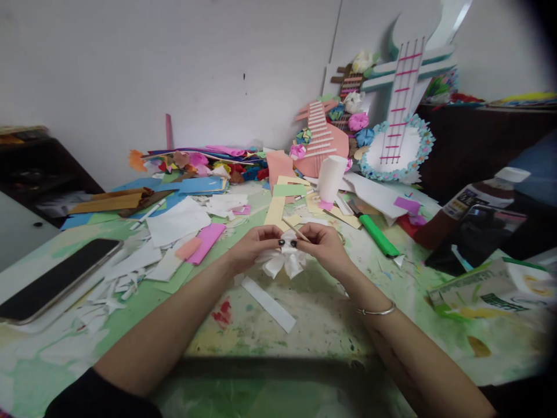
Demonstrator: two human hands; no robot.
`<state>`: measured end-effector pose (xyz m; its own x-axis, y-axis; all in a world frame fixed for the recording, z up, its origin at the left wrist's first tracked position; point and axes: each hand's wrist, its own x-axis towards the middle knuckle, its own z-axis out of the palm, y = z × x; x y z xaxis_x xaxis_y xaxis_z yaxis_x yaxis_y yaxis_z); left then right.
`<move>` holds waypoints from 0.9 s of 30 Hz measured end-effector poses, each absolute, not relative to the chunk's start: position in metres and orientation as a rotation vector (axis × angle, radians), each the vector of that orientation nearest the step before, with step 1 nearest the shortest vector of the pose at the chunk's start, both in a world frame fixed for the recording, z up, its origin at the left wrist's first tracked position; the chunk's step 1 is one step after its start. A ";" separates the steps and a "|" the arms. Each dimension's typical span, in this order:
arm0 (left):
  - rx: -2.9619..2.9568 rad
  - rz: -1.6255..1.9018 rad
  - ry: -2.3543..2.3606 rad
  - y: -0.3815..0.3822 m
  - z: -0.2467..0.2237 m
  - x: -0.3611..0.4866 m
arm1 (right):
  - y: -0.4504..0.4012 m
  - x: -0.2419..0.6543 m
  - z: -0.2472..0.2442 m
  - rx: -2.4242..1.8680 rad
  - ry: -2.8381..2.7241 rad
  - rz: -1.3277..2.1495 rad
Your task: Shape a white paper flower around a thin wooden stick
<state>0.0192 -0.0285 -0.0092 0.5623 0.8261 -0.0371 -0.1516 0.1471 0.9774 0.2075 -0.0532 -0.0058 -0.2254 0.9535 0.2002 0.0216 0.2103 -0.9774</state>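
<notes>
Between my two hands is a white paper flower [285, 262], its petals hanging downward over the table. My left hand [257, 247] is closed, pinching the flower's left side with thumb and fingers. On the other side my right hand [322, 244] pinches the flower's edge together with a thin wooden stick [296, 230], which slants across the top of the flower. The thumbs almost meet at its middle. A white paper strip [268, 305] lies on the table just below the hands.
A phone [61, 280] and white paper scraps [178, 223] lie to the left. A white paper roll [331, 179] stands behind the hands. To the right are a green-handled cutter [378, 235], a dark bottle [472, 203] and a carton [496, 287]. Paper guitars [398, 122] lean at the back.
</notes>
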 end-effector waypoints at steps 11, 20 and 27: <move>1.316 0.770 0.786 -0.028 -0.010 0.020 | -0.058 0.207 -0.002 -1.142 -1.894 0.675; 1.328 0.822 0.856 -0.031 -0.003 0.021 | -0.053 0.213 -0.009 -1.002 -2.033 0.490; 1.336 0.816 0.874 -0.031 -0.003 0.021 | -0.054 0.215 -0.009 -1.070 -2.198 0.231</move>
<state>0.0212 -0.0311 -0.0025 0.4575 0.8871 -0.0613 -0.0006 0.0692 0.9976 0.2148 -0.0543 -0.0093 -0.4369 0.7516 0.4942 0.6323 0.6474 -0.4255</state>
